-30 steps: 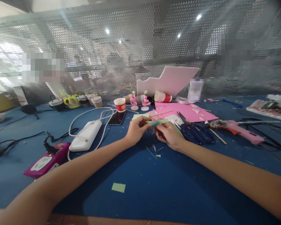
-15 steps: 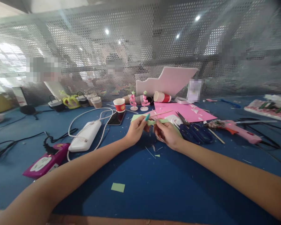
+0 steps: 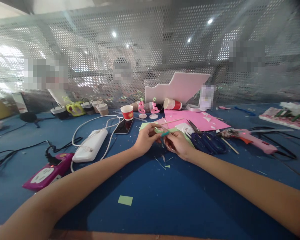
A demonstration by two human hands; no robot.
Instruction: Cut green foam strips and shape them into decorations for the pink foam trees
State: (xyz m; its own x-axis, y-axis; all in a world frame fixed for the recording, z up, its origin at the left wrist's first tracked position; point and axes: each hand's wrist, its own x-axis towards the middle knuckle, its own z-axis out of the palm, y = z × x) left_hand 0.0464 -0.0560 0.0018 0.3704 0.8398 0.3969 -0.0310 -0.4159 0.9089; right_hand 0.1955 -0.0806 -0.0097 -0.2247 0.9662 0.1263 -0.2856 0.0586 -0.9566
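My left hand and my right hand meet above the table, fingertips pinched close together. Between them is a small green paper strip, mostly covered by the fingers. A teal tip, apparently a long thumbnail, crosses in front of the strip from the left hand. Just behind the hands lie a larger light green paper sheet and a thin wooden stick. Blue-handled scissors rest beside my right hand, blades pointing away from me.
Nearer me lies a green paper piece. On the left are a white power bank, a magenta power strip and a phone. A paper cup stands behind. Pink paper and a pink glue gun are right.
My left thumb has tipped down and right, bringing the teal tip from upright to nearly level across the strip. The strip now shows less between the fingers.
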